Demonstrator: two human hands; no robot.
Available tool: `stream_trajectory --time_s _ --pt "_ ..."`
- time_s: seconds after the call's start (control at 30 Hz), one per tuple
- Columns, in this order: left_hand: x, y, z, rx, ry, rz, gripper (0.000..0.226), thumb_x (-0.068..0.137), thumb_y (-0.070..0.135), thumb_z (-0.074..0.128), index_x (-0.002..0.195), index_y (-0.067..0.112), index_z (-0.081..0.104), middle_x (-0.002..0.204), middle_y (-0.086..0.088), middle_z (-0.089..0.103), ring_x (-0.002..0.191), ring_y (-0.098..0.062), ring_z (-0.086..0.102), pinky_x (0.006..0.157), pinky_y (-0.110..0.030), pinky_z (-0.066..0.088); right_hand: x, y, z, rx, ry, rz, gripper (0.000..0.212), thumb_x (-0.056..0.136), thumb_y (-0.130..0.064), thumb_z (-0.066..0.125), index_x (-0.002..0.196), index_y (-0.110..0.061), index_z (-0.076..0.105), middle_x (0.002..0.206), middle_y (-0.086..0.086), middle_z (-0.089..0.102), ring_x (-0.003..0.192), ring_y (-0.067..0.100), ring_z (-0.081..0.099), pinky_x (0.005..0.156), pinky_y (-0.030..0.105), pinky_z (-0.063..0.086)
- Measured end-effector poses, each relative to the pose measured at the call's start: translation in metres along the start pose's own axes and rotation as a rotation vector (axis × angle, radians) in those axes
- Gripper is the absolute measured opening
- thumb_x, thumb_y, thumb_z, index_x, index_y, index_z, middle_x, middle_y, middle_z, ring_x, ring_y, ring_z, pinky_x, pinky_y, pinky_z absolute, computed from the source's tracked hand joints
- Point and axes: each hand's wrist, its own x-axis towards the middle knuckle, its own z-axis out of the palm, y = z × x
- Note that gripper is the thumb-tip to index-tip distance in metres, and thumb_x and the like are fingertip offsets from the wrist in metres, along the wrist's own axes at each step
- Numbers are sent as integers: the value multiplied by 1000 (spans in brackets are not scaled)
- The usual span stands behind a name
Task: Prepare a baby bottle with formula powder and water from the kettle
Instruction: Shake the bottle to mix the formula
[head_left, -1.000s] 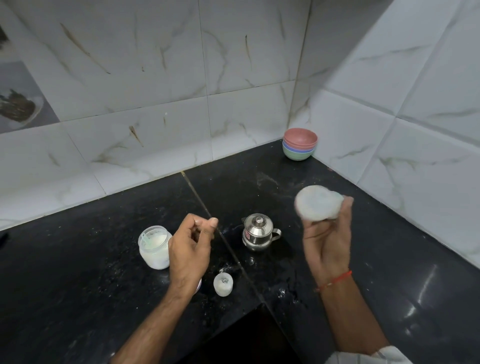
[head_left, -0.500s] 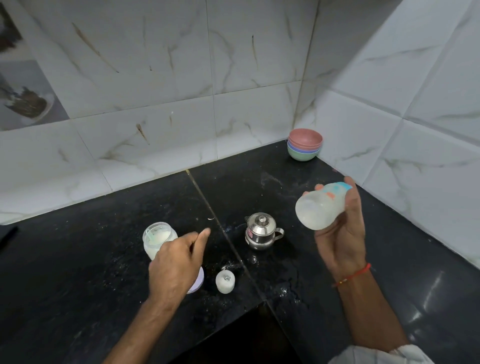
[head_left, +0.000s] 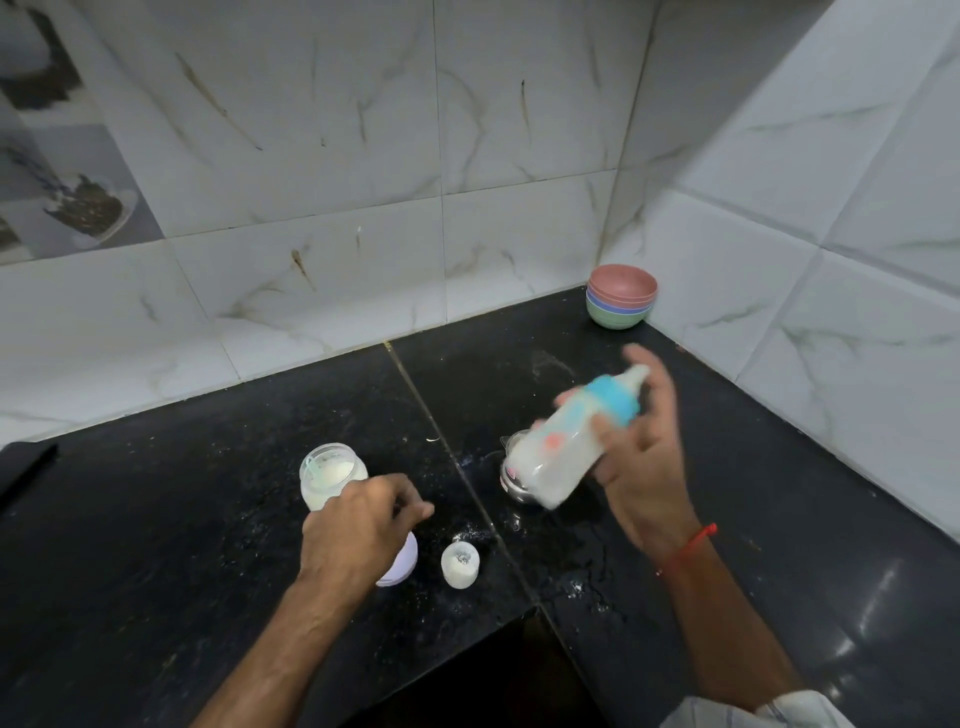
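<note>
Bottle (head_left: 566, 447) now tilted teat-up, milky, blue collar, right hand (head_left: 641, 457)

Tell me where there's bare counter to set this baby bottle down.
Free: the black counter to the right of the right hand, toward the side wall, and the stretch between the kettle and the stacked bowls. Crowded: around the open formula jar, left hand, purple lid and small white cap.

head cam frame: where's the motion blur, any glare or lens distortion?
Head view: motion blur smears the baby bottle and the right hand holding it; the left hand and formula jar stay fairly sharp. Glare streaks the glossy black counter at lower right. Wide-angle distortion bows the wall tile seams.
</note>
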Motion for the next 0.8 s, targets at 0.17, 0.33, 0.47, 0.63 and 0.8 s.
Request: stream_trajectory --time_s 0.17,0.33,0.47,0.63,0.8 --pt "3 14 -2 -242 193 150 19 101 34 66 118 42 64 125 16 71 97 -18 71 72 -37 56 -4 0 7 86 2 -22 67 87 -27 81 144 -32 46 116 23 71 103 47 69 92 59 59" --pt "10 19 -1 -435 188 229 53 97 45 70 146 48 51 137 25 63 71 2 66 75 -41 62 11 -9 -8 706 438 -118 39 108 -45 46 127 -15 60 121 4 76 115 18 73 88 38 62" --pt "13 26 2 -555 213 241 43 95 44 73 135 47 61 120 26 69 67 -2 66 70 -32 61 1 2 -1 239 186 -65 56 92 -39 70 142 -28 48 118 14 74 112 30 70 92 54 60" --pt "17 30 1 -618 258 263 19 96 41 72 114 47 71 110 26 73 68 -4 67 67 -34 61 -4 5 -1 -92 -65 -16 82 82 -28 87 149 -39 43 120 22 71 113 38 69 94 54 59" --pt "20 27 0 -738 283 225 17 99 50 62 98 39 75 100 22 77 69 -15 72 70 -47 63 9 -2 -18 623 505 -158 63 100 -44 59 151 -9 43 133 10 70 119 25 71 87 44 62"
